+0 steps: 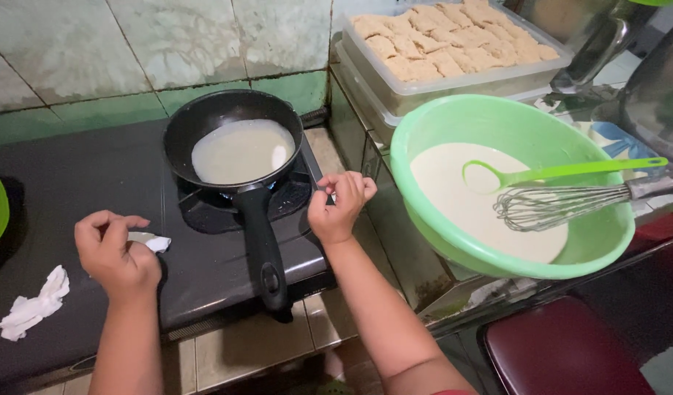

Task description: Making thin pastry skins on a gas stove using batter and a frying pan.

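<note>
Left hand is curled loosely, a small white scrap pinched, left of the pan. Right hand is closed at the stove edge, right of pan handle; contents unclear. Pale batter is held in pan. Right of pan: green bowl with batter, ladle, whisk; behind, tubs of breaded pieces.

A home kitchen: gas stove with frying pan, tiled wall, batter bowl.

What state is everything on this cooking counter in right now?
Frying pan: on the lit burner, thin batter spread inside.
Green bowl: part full of batter, ladle and whisk resting in it.
Clear tub: open, full of folded pieces.
Left hand: pinching a white scrap.
Right hand: closed, empty.
</note>
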